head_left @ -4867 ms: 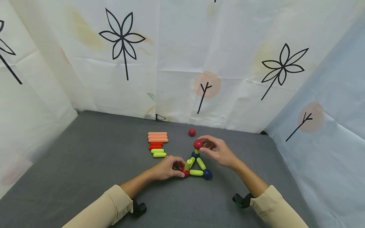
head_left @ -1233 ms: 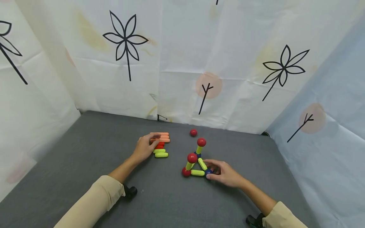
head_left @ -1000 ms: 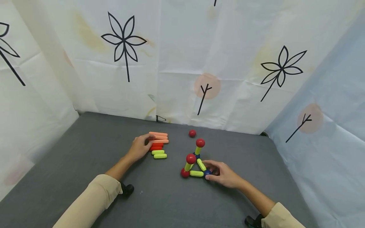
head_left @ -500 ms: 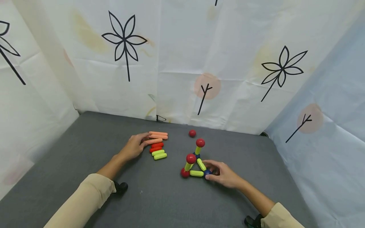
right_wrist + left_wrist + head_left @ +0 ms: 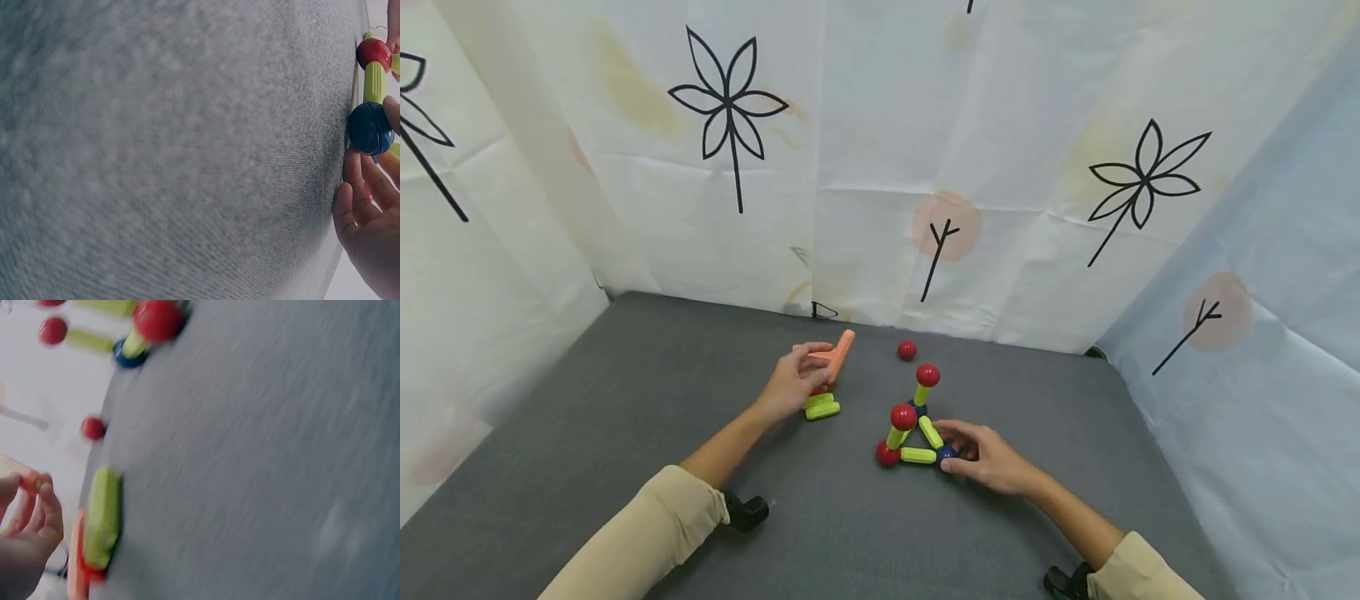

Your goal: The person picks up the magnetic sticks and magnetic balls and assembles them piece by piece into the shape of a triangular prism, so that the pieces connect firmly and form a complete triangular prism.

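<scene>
Orange rod [image 5: 839, 352], centre frame, lifted tilted off the rod stack [image 5: 821, 406], pinched by the left hand [image 5: 793, 385]; right hand [image 5: 985, 457] pinches the blue ball [image 5: 947, 454], steadying the ball-and-rod frame [image 5: 912, 421] on the bench [image 5: 625, 392].

Blurred, the left hand [image 5: 22, 550] pinches an orange stick [image 5: 26, 478] at the frame's left edge, above a yellow-green stick [image 5: 101, 519] lying on the grey mat [image 5: 262, 462], with a loose red ball [image 5: 93, 428] beyond.
</scene>
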